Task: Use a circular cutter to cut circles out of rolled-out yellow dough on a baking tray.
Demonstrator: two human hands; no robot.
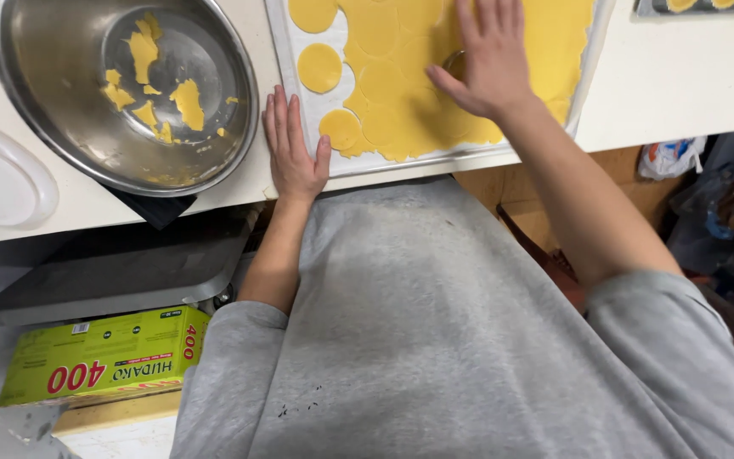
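On the white table [656, 76], two hands work at a sheet of yellow dough [435, 85] on a tray [282, 51].

The right hand [490, 59] lies spread and flat over a round metal cutter [454, 61], pressing it into the dough; the left hand [292, 149], fingers together and flat, rests on the near tray edge and holds nothing. I think the cut comes clean if the press goes straight down, close beside the last circle, while the left hand keeps the tray from sliding. Three cut rounds lie free on the tray's left side, more are marked in the sheet. One steel bowl [53, 93] at the left holds about eight dough scraps [187, 102].
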